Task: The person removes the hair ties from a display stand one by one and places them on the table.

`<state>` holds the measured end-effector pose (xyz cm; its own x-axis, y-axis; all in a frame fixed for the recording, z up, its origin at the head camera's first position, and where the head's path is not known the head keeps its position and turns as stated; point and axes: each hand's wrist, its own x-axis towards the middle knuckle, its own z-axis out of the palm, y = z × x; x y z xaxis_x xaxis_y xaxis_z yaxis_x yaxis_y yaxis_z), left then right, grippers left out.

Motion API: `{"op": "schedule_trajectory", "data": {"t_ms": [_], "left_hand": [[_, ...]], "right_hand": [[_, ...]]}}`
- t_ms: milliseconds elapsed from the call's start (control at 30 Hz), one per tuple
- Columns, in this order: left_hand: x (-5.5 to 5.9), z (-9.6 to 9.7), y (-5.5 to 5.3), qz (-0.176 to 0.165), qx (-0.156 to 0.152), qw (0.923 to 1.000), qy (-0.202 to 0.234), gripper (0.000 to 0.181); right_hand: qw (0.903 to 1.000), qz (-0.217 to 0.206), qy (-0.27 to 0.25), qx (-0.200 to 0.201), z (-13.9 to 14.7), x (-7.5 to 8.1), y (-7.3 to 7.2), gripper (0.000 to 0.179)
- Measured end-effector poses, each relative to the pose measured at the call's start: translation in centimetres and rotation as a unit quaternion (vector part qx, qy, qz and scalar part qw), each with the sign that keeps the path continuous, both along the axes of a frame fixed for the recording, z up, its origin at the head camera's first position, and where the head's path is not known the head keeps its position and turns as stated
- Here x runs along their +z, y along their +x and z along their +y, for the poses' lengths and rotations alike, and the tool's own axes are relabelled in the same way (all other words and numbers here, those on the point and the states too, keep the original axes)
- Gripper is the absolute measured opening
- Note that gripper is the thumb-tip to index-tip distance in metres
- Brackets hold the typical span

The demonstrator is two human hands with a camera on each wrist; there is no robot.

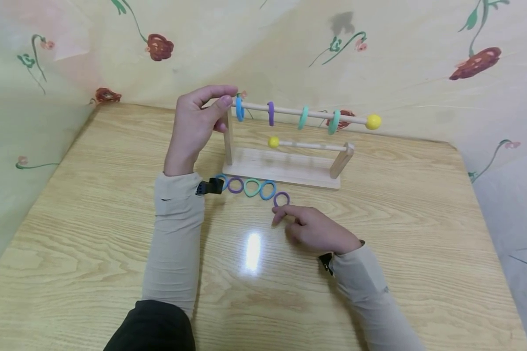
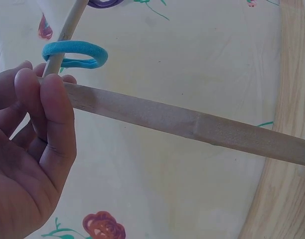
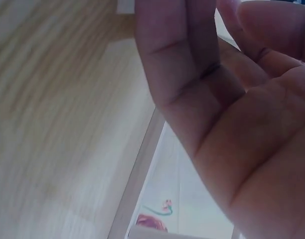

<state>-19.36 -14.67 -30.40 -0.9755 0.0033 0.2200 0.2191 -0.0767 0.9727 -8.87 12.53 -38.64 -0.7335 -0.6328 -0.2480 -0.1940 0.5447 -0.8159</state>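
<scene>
My left hand [image 1: 195, 119] pinches the top of the left post of a wooden rack [image 1: 281, 165], where the upper rod begins. On that rod hang a blue hair tie [image 2: 75, 50], close to the fingers, then a purple hair tie [image 1: 271, 113] and two mint-green hair ties [image 1: 303, 118]. My right hand [image 1: 318, 229] is low over the table, its index fingertip at the near edge of another purple hair tie [image 1: 281, 193]; whether it presses on it I cannot tell. In the right wrist view the fingers [image 3: 167, 64] stretch forward and the thumb stands apart.
A row of loose blue, purple and green hair ties [image 1: 252, 187] lies in front of the rack base, partly behind the left wrist. Yellow balls cap the upper rod [image 1: 373, 122] and lower rod [image 1: 273, 142]. Behind the wooden table [image 1: 399, 204] rises a flower-patterned wall covering [image 1: 263, 44].
</scene>
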Motion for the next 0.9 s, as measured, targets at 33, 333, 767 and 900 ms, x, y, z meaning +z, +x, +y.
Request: {"op": "schedule_trajectory", "data": {"t_ms": [33,333,767,900], "left_hand": [[0.0,0.0,0.0,-0.001,0.001,1.0000,0.001,0.019],[0.0,0.0,-0.1,-0.005,0.002,1.0000,0.002,0.018],[-0.1,0.0,-0.1,0.001,0.002,1.0000,-0.009,0.018],[-0.1,0.0,-0.1,0.001,0.002,0.9999,-0.011,0.018]], "right_hand": [[1.0000,0.002,0.002,-0.003,0.2,0.1,-0.1,0.032],[0.9996,0.017,0.020,-0.011,1.9,0.6,-0.8,0.035],[0.9977,0.061,0.010,-0.028,1.6,0.5,-0.8,0.029],[0.9968,0.068,0.014,-0.040,1.5,0.5,-0.8,0.030]]}}
